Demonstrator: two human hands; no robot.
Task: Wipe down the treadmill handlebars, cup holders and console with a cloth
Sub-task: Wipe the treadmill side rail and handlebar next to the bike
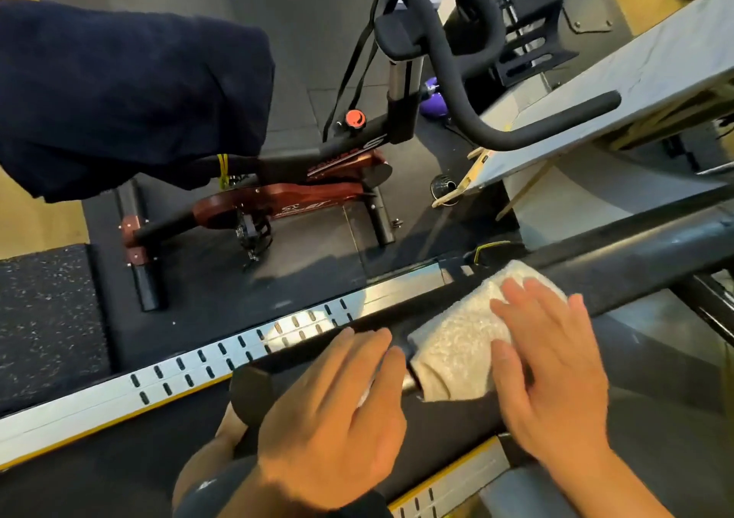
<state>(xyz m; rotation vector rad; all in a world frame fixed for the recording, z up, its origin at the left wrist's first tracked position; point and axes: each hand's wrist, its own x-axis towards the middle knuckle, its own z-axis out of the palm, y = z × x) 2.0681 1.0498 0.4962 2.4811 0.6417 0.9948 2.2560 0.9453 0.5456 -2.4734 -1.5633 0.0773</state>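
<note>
A black padded treadmill handlebar (619, 275) runs from lower left to the right edge. A white fluffy cloth (456, 339) is draped over it near the middle. My right hand (552, 362) lies flat on the cloth with fingers spread, pressing it onto the bar. My left hand (333, 406) rests on the handlebar just left of the cloth, fingers extended and close together, near the bar's round end cap (250, 392). The console and cup holders are out of sight.
A silver slotted side rail (198, 362) of the treadmill runs below the handlebar. Beyond it stands a red and black exercise bike (302, 195) on dark rubber flooring. A dark blue fabric mass (131, 92) hangs at upper left. A grey slanted panel (619, 92) sits at upper right.
</note>
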